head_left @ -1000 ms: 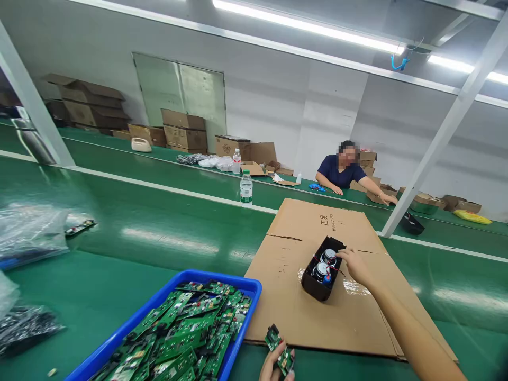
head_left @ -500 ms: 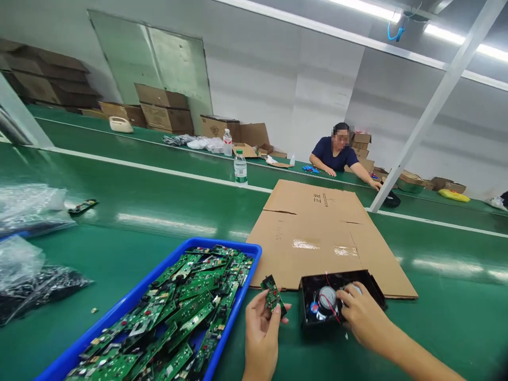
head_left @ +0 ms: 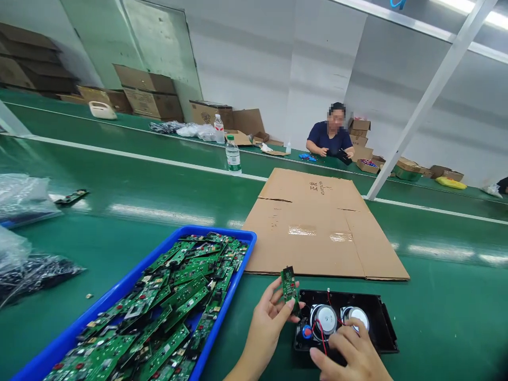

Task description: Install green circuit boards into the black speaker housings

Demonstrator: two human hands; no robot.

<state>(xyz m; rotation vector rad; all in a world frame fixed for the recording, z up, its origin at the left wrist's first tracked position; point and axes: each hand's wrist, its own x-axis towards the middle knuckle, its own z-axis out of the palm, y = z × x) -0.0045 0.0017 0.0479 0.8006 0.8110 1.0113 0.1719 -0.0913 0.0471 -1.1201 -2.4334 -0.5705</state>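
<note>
Cardboard sheet (head_left: 317,227), printed Chinese characters.

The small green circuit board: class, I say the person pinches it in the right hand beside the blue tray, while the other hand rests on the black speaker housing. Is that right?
Not quite. The head view shows the small green circuit board pinched in the left hand, not the right. It is the right hand that rests on the black speaker housing, beside the blue tray.
</note>
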